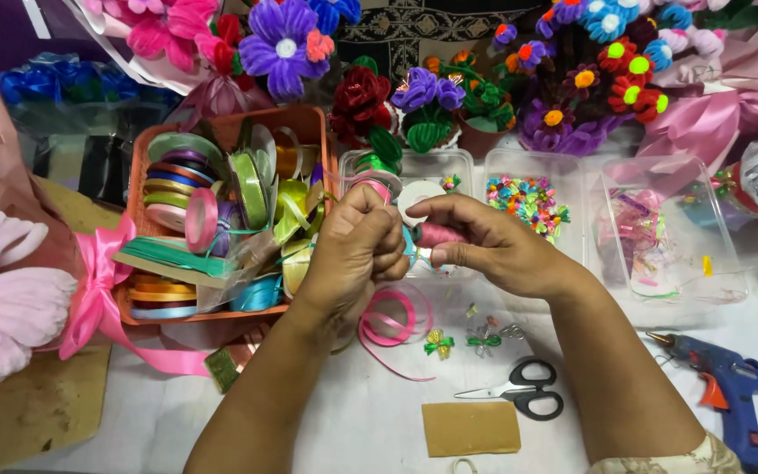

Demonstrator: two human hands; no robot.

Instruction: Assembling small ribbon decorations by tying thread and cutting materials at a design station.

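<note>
Crowded craft counter (353, 421): left hand (357, 250) and right hand (484, 246) both pinch a pink ribbon roll (436, 234); keeping the strand taut would likely help it unwind evenly.

A white table (353, 421) under bright, even light; dark patterned cloth (414, 31) hangs behind.

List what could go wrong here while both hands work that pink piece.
The left hand and right hand pinch a small pink piece over loose pink ribbon; a forearm could drag it. The scissors lie open near the right forearm. The glue gun sits close to the elbow.
</note>
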